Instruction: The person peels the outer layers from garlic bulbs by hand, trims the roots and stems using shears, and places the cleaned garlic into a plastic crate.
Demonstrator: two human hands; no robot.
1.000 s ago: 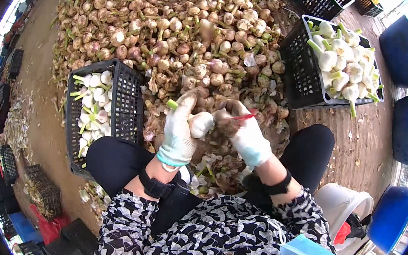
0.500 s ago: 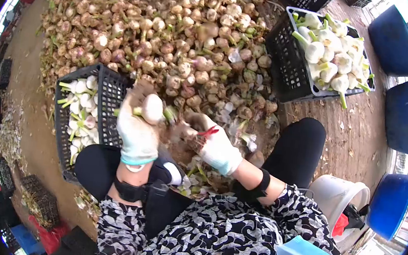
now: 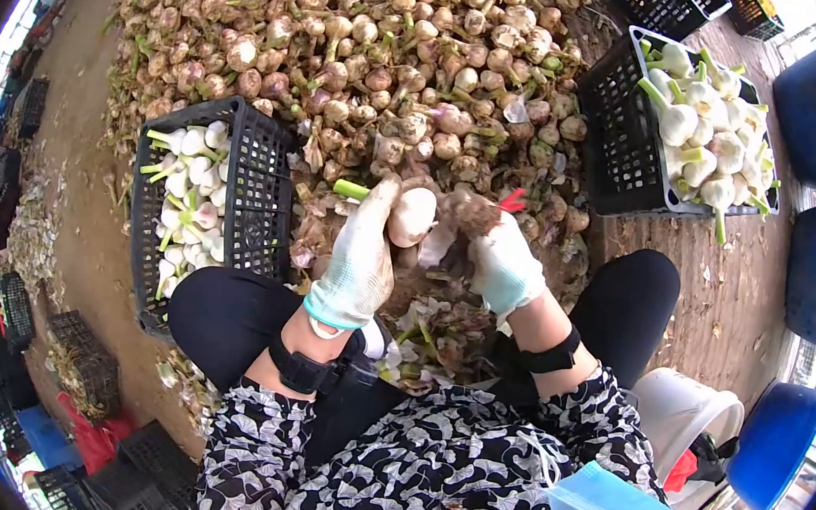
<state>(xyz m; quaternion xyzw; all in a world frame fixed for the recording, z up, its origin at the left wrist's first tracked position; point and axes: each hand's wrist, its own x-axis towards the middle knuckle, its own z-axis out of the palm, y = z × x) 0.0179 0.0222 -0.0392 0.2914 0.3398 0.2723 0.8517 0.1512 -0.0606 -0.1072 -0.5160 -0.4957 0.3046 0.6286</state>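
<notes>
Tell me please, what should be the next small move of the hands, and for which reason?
Probably the right hand should pull away the pale loose skin: it seems to hang beside the garlic bulb, which the left hand holds, and the right hand is close to it.

A brown floor (image 3: 88, 148), strewn with pale flakes and dry scraps, carries everything. Across its middle spreads a broad heap of garlic bulbs (image 3: 329, 65), soil-stained and still stemmed, with a smaller mound of peelings (image 3: 433, 344) nearer the camera. A black crate (image 3: 265, 188) stands at the heap's left edge, another crate (image 3: 624, 129) at its right. Farther right sits a white bucket (image 3: 676, 417); at far left, a scrap-filled dark crate (image 3: 79, 359) stands near red material (image 3: 90, 435).
</notes>
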